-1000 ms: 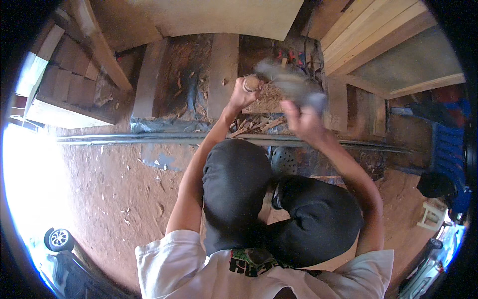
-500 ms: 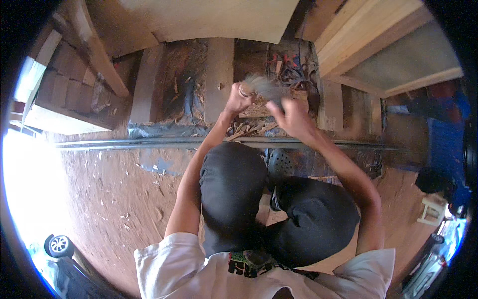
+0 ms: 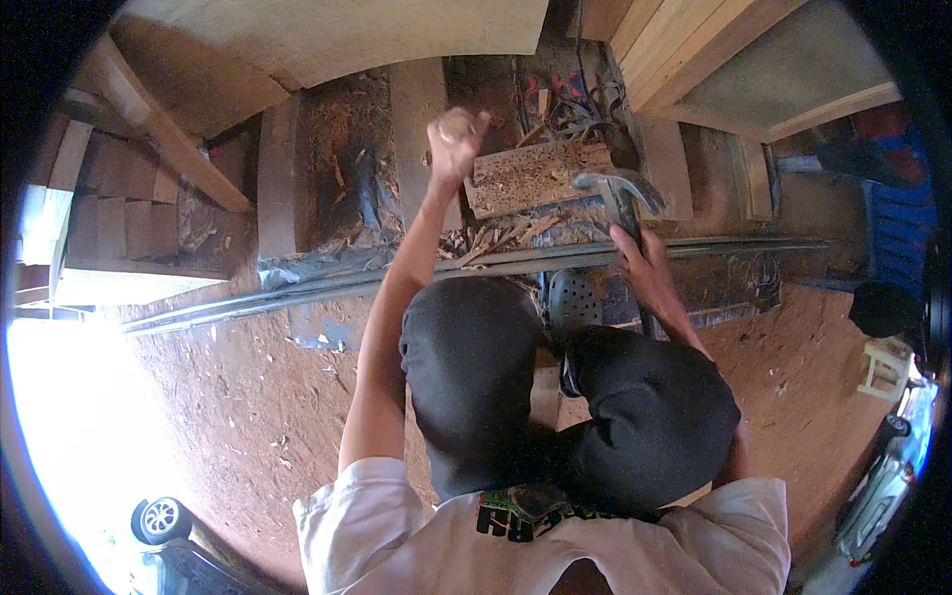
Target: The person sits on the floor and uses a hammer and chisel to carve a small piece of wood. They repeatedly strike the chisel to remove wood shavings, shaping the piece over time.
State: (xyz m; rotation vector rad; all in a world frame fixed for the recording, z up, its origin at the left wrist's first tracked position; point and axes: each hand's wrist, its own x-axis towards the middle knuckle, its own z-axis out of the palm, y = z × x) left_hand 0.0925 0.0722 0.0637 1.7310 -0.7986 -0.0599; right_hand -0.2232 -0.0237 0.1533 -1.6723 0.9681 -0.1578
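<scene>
A claw hammer [image 3: 617, 193] is in my right hand [image 3: 650, 268], whose fingers wrap round its handle. The hammer head points away from me, near the right end of a worn wooden block [image 3: 540, 177] with a pitted, crumb-covered top. My left hand [image 3: 454, 149] is raised beyond the block's left end. It is closed and blurred, and a pale roundish shape shows at its fingers, too smeared to name. Wood splinters [image 3: 506, 238] lie along the block's near side.
Long metal rails [image 3: 397, 283] cross in front of my knees. Behind the block are cables and red-handled tools [image 3: 570, 89]. Planks [image 3: 421, 119] lie to the left, a large wooden frame [image 3: 714, 89] stands at the right, and a pale board [image 3: 397, 35] overhangs the far side.
My hands have moved apart: the left went away and leftward, the right came nearer and rightward with the hammer. The block between them now shows more fully.
</scene>
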